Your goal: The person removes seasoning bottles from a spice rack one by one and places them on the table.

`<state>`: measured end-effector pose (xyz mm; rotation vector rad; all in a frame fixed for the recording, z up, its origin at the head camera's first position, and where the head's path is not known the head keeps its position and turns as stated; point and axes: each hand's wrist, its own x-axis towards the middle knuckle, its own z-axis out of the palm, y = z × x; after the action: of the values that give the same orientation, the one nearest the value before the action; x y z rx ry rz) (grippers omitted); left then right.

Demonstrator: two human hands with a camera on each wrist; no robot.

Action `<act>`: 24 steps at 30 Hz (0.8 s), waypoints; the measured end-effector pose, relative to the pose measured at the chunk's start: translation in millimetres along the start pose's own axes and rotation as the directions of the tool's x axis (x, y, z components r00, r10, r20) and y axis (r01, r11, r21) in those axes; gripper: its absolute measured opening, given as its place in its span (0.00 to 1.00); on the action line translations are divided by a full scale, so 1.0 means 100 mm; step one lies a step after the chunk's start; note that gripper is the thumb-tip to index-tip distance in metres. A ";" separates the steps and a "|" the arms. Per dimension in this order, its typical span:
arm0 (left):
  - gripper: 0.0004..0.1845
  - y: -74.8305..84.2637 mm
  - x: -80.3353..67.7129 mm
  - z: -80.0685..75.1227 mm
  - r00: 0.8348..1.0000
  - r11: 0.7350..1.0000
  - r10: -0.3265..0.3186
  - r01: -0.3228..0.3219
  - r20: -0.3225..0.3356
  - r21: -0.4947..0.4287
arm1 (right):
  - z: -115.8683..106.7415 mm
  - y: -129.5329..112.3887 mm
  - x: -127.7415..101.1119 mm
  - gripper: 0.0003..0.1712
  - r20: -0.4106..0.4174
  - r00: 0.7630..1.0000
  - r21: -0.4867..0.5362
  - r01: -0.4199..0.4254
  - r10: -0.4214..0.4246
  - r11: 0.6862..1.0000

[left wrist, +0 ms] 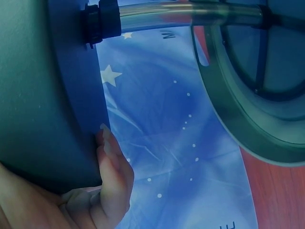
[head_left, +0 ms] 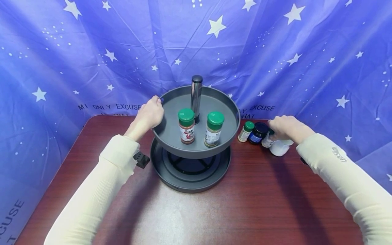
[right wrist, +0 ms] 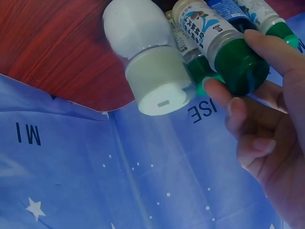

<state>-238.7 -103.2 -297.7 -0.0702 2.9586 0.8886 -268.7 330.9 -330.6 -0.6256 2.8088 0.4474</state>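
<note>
My left hand [head_left: 152, 112] grips the left rim of the upper tray [head_left: 171, 98] of a grey two-tier turntable rack; its fingers curl under the tray in the left wrist view. On that tray stand a red-brown spice jar [head_left: 186, 131] and a pale spice jar [head_left: 212, 133], both green-capped. My right hand [head_left: 286, 127] is over the bottles at the right. In the right wrist view its thumb and fingers are around the green cap of a white-labelled spice jar [right wrist: 200, 28]. A white-capped bottle [right wrist: 159, 78] stands right beside that jar.
A small green-capped jar [head_left: 245, 132] and a dark-lidded jar with a blue label [head_left: 258, 133] stand in the same row. The lower tray [head_left: 191, 185] rests on the red-brown table [head_left: 260, 204]. A blue star-printed curtain [head_left: 137, 51] hangs behind.
</note>
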 end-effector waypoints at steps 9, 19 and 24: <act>0.24 -0.01 0.02 0.01 1.000 1.000 -0.002 0.002 -0.002 0.003 | 0.13 -0.03 0.03 0.22 -0.056 0.997 -0.066 0.041 -0.045 0.997; 0.24 -0.01 0.02 0.02 1.000 1.000 -0.012 0.012 0.002 -0.008 | 0.23 -0.04 0.05 0.18 -0.094 0.993 -0.064 0.061 -0.067 0.996; 0.24 -0.01 0.02 0.01 1.000 1.000 -0.013 0.013 0.000 -0.008 | 0.26 -0.04 0.03 0.20 -0.078 0.995 -0.055 0.061 -0.065 0.997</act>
<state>-240.7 -103.4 -299.1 -0.0901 2.9509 0.8986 -266.0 335.4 -356.8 -0.7568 2.8505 0.4958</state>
